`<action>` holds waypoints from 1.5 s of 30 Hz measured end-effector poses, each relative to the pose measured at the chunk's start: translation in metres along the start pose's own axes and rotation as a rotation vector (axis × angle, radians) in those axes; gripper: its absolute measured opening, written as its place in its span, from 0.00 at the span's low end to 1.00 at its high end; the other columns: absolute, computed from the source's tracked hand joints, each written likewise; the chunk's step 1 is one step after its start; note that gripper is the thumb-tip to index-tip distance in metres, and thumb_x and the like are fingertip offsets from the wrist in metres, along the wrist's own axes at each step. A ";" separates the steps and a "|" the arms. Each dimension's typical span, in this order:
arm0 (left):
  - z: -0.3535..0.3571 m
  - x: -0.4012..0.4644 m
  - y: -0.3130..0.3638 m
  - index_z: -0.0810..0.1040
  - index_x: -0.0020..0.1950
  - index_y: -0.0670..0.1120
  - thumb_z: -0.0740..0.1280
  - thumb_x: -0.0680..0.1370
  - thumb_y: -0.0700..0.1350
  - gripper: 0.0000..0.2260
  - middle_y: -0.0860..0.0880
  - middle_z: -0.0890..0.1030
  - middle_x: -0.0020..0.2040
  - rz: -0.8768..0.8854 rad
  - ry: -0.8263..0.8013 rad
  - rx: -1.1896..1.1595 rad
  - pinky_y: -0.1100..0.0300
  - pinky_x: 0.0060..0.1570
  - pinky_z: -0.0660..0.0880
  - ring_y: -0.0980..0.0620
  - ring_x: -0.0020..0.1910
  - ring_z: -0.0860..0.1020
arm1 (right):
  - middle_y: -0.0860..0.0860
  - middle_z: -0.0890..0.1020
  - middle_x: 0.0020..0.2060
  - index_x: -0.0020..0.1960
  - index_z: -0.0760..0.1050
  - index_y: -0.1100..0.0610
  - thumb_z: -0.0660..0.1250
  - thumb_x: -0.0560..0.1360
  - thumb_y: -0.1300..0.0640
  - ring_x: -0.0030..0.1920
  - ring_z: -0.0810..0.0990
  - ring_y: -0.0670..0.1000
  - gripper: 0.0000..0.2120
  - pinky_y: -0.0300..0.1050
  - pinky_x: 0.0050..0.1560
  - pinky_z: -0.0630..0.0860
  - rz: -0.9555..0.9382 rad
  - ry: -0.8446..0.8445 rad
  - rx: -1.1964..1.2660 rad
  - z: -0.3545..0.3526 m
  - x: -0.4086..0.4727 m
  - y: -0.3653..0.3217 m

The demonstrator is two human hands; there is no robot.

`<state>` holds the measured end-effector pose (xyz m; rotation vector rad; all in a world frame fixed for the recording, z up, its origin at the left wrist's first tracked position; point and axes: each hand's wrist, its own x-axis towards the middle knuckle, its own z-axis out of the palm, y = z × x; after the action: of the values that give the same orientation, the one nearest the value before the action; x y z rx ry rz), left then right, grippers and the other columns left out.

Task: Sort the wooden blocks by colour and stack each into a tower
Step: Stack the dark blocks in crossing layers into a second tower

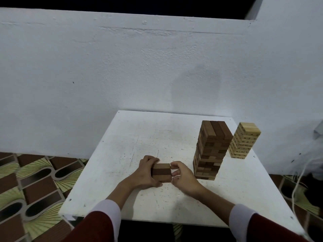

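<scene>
A short stack of brown wooden blocks (162,172) stands near the front middle of the white table (132,137); its top layer shows three blocks, the middle one darker. My left hand (146,173) grips the stack's left side, fingers over the far edge and thumb at the near corner. My right hand (181,179) is at the stack's right side with curled fingertips touching it. A tall tower of mixed brown and light blocks (211,149) rises to the right. Behind it stands a shorter tower of pale blocks (244,139).
A white wall backs the table. Patterned floor tiles (35,186) lie to the left. White cords (297,186) hang off the table's right side near its edge. Bare tabletop stretches left of and behind the small stack.
</scene>
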<state>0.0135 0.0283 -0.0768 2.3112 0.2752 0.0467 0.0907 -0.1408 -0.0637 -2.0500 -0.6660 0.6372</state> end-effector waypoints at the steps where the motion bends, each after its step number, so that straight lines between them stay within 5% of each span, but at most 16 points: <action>1: -0.001 -0.001 0.000 0.67 0.65 0.47 0.73 0.58 0.53 0.37 0.52 0.62 0.61 -0.001 -0.006 -0.005 0.71 0.52 0.64 0.54 0.60 0.63 | 0.50 0.71 0.59 0.65 0.66 0.53 0.63 0.73 0.71 0.52 0.75 0.49 0.25 0.36 0.40 0.77 -0.002 -0.002 -0.001 0.000 0.000 -0.001; 11: -0.016 -0.006 0.013 0.73 0.54 0.52 0.76 0.58 0.52 0.26 0.53 0.74 0.51 -0.003 0.095 -0.064 0.73 0.41 0.69 0.59 0.49 0.73 | 0.51 0.73 0.59 0.65 0.67 0.55 0.67 0.71 0.68 0.52 0.75 0.48 0.25 0.39 0.46 0.77 -0.077 0.011 -0.015 -0.004 -0.002 -0.021; 15: -0.045 -0.005 0.035 0.75 0.52 0.51 0.73 0.55 0.54 0.27 0.50 0.77 0.50 0.055 0.180 -0.120 0.70 0.42 0.74 0.54 0.48 0.76 | 0.53 0.69 0.57 0.63 0.69 0.58 0.69 0.71 0.68 0.48 0.73 0.48 0.22 0.27 0.41 0.71 -0.258 0.083 -0.091 -0.017 0.000 -0.053; 19: -0.081 -0.003 0.069 0.75 0.52 0.51 0.74 0.55 0.51 0.26 0.51 0.76 0.50 0.133 0.245 -0.145 0.70 0.43 0.74 0.56 0.48 0.77 | 0.56 0.69 0.58 0.63 0.70 0.62 0.71 0.69 0.69 0.46 0.74 0.49 0.24 0.28 0.43 0.73 -0.385 0.158 -0.141 -0.041 0.000 -0.092; 26: -0.112 0.012 0.149 0.75 0.53 0.48 0.74 0.58 0.48 0.25 0.52 0.75 0.50 0.297 0.295 -0.135 0.72 0.45 0.73 0.58 0.48 0.76 | 0.49 0.66 0.57 0.66 0.67 0.56 0.76 0.66 0.62 0.51 0.72 0.45 0.31 0.29 0.46 0.72 -0.523 0.200 -0.258 -0.117 -0.026 -0.145; 32: -0.087 0.038 0.210 0.74 0.53 0.52 0.73 0.57 0.56 0.26 0.52 0.75 0.50 0.402 0.185 -0.018 0.65 0.46 0.73 0.57 0.48 0.75 | 0.45 0.69 0.62 0.69 0.64 0.53 0.77 0.66 0.59 0.61 0.69 0.42 0.36 0.38 0.61 0.67 -0.397 0.076 -0.346 -0.195 -0.053 -0.138; 39: -0.058 0.060 0.231 0.75 0.54 0.52 0.72 0.58 0.57 0.26 0.53 0.74 0.51 0.356 0.067 0.053 0.64 0.48 0.71 0.57 0.51 0.73 | 0.43 0.72 0.60 0.69 0.65 0.52 0.77 0.65 0.59 0.59 0.69 0.34 0.36 0.36 0.61 0.63 -0.282 0.074 -0.274 -0.224 -0.052 -0.103; 45: -0.059 0.064 0.228 0.75 0.56 0.47 0.76 0.64 0.52 0.24 0.52 0.74 0.54 0.288 0.028 0.087 0.66 0.48 0.70 0.55 0.53 0.72 | 0.43 0.73 0.59 0.70 0.64 0.51 0.77 0.66 0.59 0.61 0.70 0.38 0.36 0.21 0.50 0.65 -0.243 0.029 -0.260 -0.223 -0.038 -0.094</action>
<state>0.1106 -0.0677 0.1258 2.4214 -0.0443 0.2151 0.1883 -0.2482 0.1341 -2.1634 -1.0062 0.3957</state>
